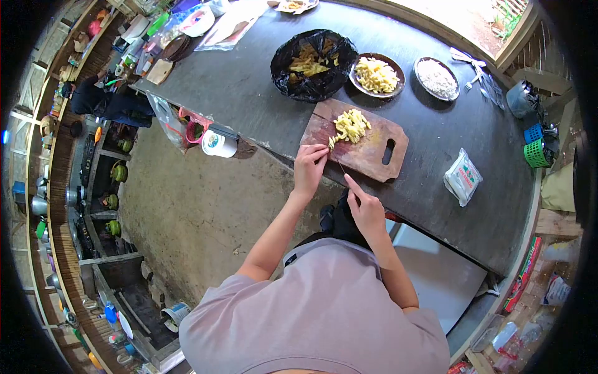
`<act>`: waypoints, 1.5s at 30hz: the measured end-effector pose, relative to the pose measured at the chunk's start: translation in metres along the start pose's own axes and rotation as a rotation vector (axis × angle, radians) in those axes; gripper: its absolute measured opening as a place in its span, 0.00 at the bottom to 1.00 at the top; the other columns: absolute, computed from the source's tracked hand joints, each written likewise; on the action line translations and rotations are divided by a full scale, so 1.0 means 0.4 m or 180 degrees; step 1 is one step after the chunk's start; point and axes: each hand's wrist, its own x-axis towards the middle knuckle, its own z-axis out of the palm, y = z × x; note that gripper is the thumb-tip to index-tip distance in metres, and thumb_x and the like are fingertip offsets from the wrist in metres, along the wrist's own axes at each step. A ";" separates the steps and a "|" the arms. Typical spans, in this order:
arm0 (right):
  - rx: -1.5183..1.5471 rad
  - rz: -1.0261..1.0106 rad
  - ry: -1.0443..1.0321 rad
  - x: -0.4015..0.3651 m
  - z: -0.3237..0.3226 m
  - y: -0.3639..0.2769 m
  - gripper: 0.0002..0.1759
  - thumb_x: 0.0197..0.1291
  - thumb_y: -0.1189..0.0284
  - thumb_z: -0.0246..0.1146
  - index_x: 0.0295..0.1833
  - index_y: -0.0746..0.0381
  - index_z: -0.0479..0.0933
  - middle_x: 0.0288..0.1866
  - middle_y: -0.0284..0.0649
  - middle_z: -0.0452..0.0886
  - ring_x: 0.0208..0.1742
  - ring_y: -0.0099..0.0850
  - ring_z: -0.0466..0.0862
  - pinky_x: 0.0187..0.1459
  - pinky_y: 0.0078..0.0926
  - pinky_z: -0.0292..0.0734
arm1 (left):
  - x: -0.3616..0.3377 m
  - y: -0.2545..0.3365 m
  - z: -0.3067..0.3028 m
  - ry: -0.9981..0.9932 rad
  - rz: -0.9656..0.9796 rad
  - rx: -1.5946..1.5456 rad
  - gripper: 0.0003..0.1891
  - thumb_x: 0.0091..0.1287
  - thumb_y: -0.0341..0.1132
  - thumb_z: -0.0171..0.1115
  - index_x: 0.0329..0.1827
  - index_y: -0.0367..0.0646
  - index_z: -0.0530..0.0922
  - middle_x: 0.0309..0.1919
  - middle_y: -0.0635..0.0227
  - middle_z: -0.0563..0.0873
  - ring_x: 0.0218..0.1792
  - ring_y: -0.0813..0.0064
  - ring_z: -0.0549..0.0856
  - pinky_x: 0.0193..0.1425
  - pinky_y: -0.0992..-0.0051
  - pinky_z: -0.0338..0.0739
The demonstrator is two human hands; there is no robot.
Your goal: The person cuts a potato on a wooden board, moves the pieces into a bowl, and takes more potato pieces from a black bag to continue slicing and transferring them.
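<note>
A wooden cutting board with an oval handle hole lies at the near edge of the dark table. Chopped pale-yellow pieces are heaped on it. My left hand rests at the board's left edge, its fingertips pressed on a few pieces. In my right hand is a knife, its thin blade pointing toward the left fingertips and its handle mostly hidden by the fingers. Beyond the board stand a bowl of yellow pieces, a black plastic-lined container and a plate of white shreds or powder.
A white packet lies right of the board, and cutlery lies at the far right. Left of the table are a white bucket and a pink basket. A person is at the far left.
</note>
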 end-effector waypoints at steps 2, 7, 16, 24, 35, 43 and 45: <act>0.0055 0.0055 -0.0062 0.007 0.001 -0.003 0.27 0.76 0.66 0.62 0.78 0.40 0.78 0.33 0.55 0.87 0.33 0.52 0.90 0.37 0.52 0.85 | -0.003 0.000 0.000 0.0015 0.0012 -0.0007 0.10 0.64 0.24 0.74 0.47 0.38 0.93 0.48 0.65 0.93 0.52 0.60 0.87 0.60 0.64 0.83; 0.0257 0.0151 -0.0131 -0.005 0.004 -0.009 0.27 0.77 0.66 0.61 0.80 0.43 0.77 0.33 0.58 0.86 0.34 0.54 0.89 0.39 0.52 0.84 | -0.004 0.010 -0.008 0.0027 0.0003 0.0077 0.10 0.64 0.24 0.74 0.48 0.39 0.93 0.48 0.67 0.93 0.53 0.61 0.86 0.60 0.65 0.82; 0.0534 0.0338 -0.0168 0.034 0.043 -0.020 0.27 0.77 0.71 0.61 0.79 0.47 0.78 0.37 0.64 0.82 0.36 0.57 0.88 0.39 0.45 0.82 | -0.001 0.006 -0.009 0.0053 -0.0109 -0.0054 0.09 0.63 0.25 0.75 0.45 0.40 0.93 0.46 0.67 0.92 0.52 0.61 0.86 0.58 0.65 0.82; 0.0240 0.0299 -0.0118 -0.104 -0.023 -0.011 0.27 0.78 0.70 0.61 0.79 0.43 0.78 0.35 0.55 0.85 0.32 0.50 0.87 0.38 0.45 0.81 | -0.001 0.010 -0.008 0.0147 -0.0331 -0.0300 0.08 0.63 0.26 0.77 0.44 0.40 0.94 0.45 0.67 0.94 0.51 0.63 0.87 0.58 0.66 0.82; 0.0206 0.0233 -0.0076 -0.087 -0.027 -0.037 0.26 0.77 0.73 0.62 0.78 0.50 0.80 0.37 0.55 0.86 0.32 0.46 0.86 0.41 0.38 0.82 | -0.016 0.002 -0.028 0.0241 -0.0254 -0.0566 0.10 0.65 0.26 0.77 0.49 0.38 0.92 0.48 0.64 0.93 0.52 0.60 0.88 0.59 0.65 0.83; 0.0303 0.0040 0.0095 -0.037 -0.023 -0.008 0.27 0.75 0.72 0.62 0.77 0.46 0.80 0.41 0.54 0.89 0.38 0.48 0.90 0.44 0.41 0.85 | -0.046 -0.033 -0.106 0.0289 -0.0444 -0.0229 0.13 0.66 0.26 0.77 0.53 0.42 0.92 0.53 0.65 0.92 0.56 0.62 0.87 0.64 0.65 0.81; 0.0303 0.0255 0.0013 -0.017 -0.039 -0.006 0.24 0.77 0.72 0.61 0.76 0.51 0.80 0.35 0.57 0.85 0.33 0.47 0.86 0.43 0.39 0.82 | -0.037 -0.035 -0.106 0.0175 -0.0341 -0.0110 0.13 0.65 0.26 0.78 0.53 0.43 0.92 0.53 0.65 0.92 0.56 0.62 0.87 0.63 0.65 0.81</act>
